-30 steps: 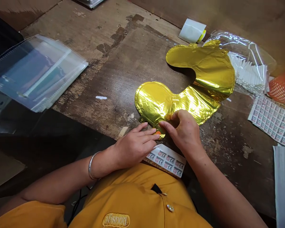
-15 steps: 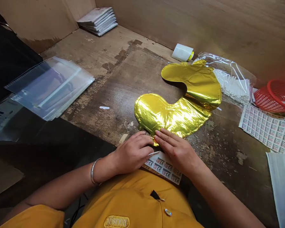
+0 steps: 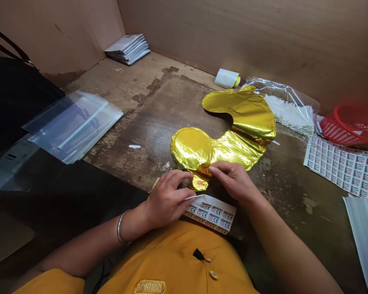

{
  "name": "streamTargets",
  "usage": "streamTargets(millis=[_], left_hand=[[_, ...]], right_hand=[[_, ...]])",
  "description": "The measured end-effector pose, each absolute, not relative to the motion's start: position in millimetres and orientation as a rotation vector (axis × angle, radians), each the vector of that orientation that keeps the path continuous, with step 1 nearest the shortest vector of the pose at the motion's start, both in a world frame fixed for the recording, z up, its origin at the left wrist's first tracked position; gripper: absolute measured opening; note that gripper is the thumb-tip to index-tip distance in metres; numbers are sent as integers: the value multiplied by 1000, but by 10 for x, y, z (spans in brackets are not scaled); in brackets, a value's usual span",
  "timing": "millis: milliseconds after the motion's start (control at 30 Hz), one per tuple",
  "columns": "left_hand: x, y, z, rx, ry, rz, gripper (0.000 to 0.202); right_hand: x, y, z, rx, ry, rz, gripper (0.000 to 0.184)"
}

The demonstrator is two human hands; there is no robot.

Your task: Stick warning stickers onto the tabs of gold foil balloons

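Note:
A shiny gold foil balloon (image 3: 190,147), flat and curved, lies on the worn wooden table with its small tail (image 3: 200,183) toward me. There is a small reddish mark on the tail. My right hand (image 3: 233,177) pinches the balloon's near edge, thumb and forefinger closed on the foil just right of the tail. Below, a sheet of CE stickers (image 3: 211,212) is folded over near my waist. My left hand (image 3: 168,198) grips that sheet's left end by the thumb; its forefinger arches beside the tail. The other left fingers are partly hidden.
Clear plastic sleeves (image 3: 76,126) lie at left and a stack of packets (image 3: 129,49) in the back corner. Along the right are a bag of white sticks (image 3: 291,114), a red basket (image 3: 340,126), another sticker sheet (image 3: 340,163) and a white sheet (image 3: 364,232).
My right fingers, flat on the foil by the tail before, have drawn back right and now pinch the edge. The tail and its mark are uncovered. My left forefinger has lifted slightly.

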State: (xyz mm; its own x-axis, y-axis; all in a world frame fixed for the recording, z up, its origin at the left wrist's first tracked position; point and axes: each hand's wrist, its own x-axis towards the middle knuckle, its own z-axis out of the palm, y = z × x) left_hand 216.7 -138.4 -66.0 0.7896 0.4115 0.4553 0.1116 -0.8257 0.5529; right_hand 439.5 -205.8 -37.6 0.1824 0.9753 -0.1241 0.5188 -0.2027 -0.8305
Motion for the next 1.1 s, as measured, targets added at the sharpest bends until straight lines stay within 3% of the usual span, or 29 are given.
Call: streamTargets(millis=[400,500,600,700,767,1000,1100], left_hand=[[2427,-1298,-585,2660,-37,620,18],[2468,-1271,-625,2713,-5,571,22],[2472,-1258,-628,2702,30,548,23],[2465,-1252,-615,2688,39,481,24],[2458,-1251,-612,2693,37,465,24],[2419,-1264,-692,2623,38,521,17],[2420,-1257,-732,2580,27,530,16]], right_hand=[[4355,-2049,-390,-1634,-1008,1216,31],[4375,-2062,-362,-1719,-1032,1067,38],[4392,-2113,-370,-1780,-1260,737,27],[4376,-2195,-440,-1828,-1659,388,46],[4368,-2235,-483,-1858,-1797,264,42],[4948,-1776,-202,-1984,-1590,531,12],[5537,-1306,-9,-2071,-1360,316,13]])
